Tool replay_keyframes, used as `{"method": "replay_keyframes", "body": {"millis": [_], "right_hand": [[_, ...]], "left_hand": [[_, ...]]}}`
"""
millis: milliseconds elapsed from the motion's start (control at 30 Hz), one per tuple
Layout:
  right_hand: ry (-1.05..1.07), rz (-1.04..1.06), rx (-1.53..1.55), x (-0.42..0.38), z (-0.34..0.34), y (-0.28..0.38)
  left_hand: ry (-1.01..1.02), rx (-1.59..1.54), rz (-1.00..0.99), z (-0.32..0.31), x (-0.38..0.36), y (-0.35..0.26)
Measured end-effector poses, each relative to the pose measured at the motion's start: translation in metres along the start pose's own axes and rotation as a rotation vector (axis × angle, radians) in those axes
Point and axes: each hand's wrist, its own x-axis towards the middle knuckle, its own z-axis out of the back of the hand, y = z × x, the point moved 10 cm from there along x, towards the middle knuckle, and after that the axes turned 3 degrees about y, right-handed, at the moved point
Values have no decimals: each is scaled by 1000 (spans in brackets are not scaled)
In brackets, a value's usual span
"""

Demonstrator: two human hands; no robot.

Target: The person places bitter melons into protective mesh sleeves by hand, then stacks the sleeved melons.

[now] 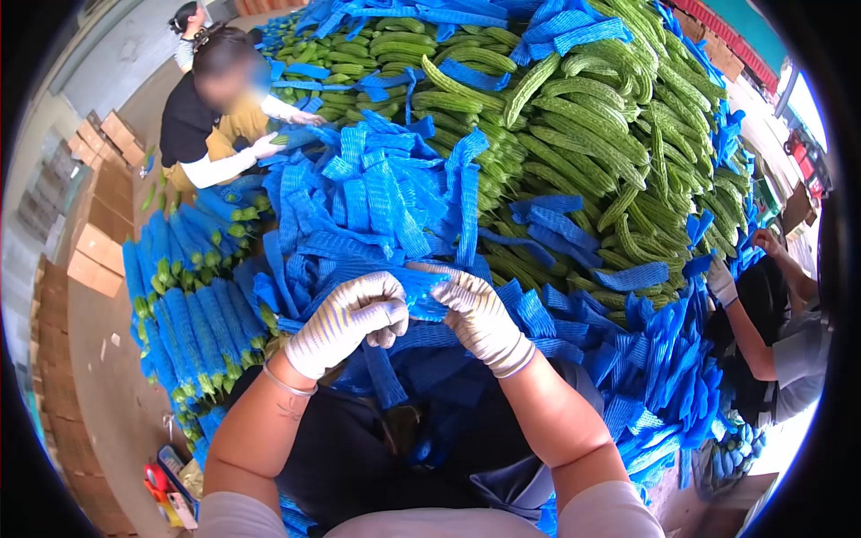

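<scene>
In white striped work gloves, both my hands meet over my lap at the middle of the view. My left hand [352, 321] has its fingers curled in on one end of a blue foam net sleeve [423, 292]. The other end is pinched by my right hand [482, 318], so the sleeve stretches between them. Just beyond lies a heap of loose blue net sleeves [377, 202]. To the left, several long green gourds in sleeves [202, 318] lie stacked in rows.
A large pile of bare, bumpy green gourds [583, 134] rises ahead and right. A person [211, 108] in white sleeves handles things at the far left; another person's gloved hand [721, 282] reaches in at right. Cardboard boxes [99, 251] line the left. Red-handled scissors [157, 480] lie low left.
</scene>
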Motion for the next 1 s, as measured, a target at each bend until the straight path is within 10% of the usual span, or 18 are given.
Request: {"method": "replay_keyframes", "body": {"millis": [200, 333, 500, 533, 567, 733, 800, 867, 933, 1000], "right_hand": [[10, 161, -362, 5, -3, 9], [-409, 346, -1350, 4, 5, 43], [-184, 263, -761, 23, 25, -5], [-179, 214, -380, 26, 32, -8], [-324, 458, -566, 26, 55, 5], [-353, 399, -951, 6, 12, 30], [-351, 254, -1229, 6, 0, 15], [-312, 241, -1308, 9, -8, 12], [-283, 346, -1317, 11, -12, 17], [-209, 662, -1271, 9, -22, 36]], "left_hand": [[41, -188, 49, 7, -5, -4], [-357, -97, -170, 39, 2, -1], [-51, 715, -760, -69, -18, -58], [-145, 901, -734, -65, -14, -58], [-229, 973, -722, -55, -11, -55], [-222, 1308, -125, -3, 31, 10], [-380, 1063, -347, 19, 30, -2], [-376, -30, -318, 47, 40, 24], [-298, 397, -401, 43, 39, 6], [-311, -238, -326, 53, 47, 19]]}}
